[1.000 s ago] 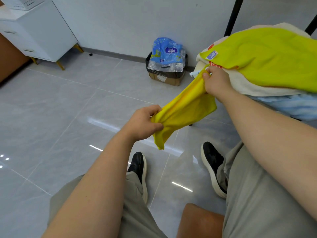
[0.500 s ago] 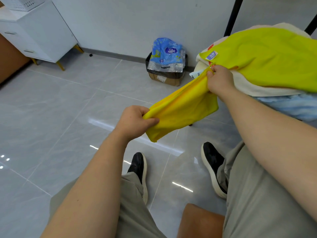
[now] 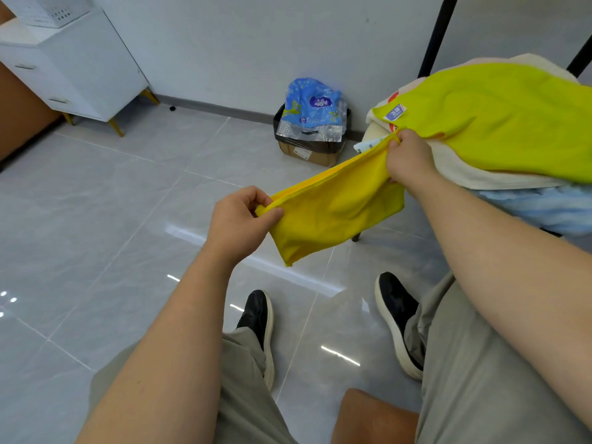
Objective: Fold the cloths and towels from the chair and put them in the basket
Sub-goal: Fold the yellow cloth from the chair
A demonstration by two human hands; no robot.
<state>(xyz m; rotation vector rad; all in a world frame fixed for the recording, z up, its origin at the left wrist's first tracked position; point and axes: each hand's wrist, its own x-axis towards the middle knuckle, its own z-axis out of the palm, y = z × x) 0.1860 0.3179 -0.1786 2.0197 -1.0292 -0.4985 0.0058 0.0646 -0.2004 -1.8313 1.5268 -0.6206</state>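
Yellow cloth (image 3: 336, 213): we hold it stretched in the air between both hands, above the floor and just beside the pile. It is doubled along its top edge, and the lower part hangs to a loose corner.
Left hand (image 3: 238, 219): thumb and curled fingers pinch the near end of the doubled edge.
Right hand (image 3: 408, 158): fingers are closed round the far end, close against the pile.
Why held so: pulling the two ends apart keeps the fold line taut, so the layers hang flat and the edges can line up.
Pile: a lime-green towel (image 3: 499, 116) lies on top, with a cream towel (image 3: 474, 174) under it and a pale blue cloth (image 3: 544, 209) lowest. They cover the chair seat, and only the black chair posts (image 3: 435, 36) show.
Basket: a white perforated container (image 3: 48, 11) sits on the white cabinet (image 3: 80, 65) at the far left. It is cropped, so we can only say it may be the basket.
Step in hand: we judge this to be the first fold of one cloth, with most of the pile not yet folded.
Next move: we would bring the two ends together to halve it again, watching the loose corner.
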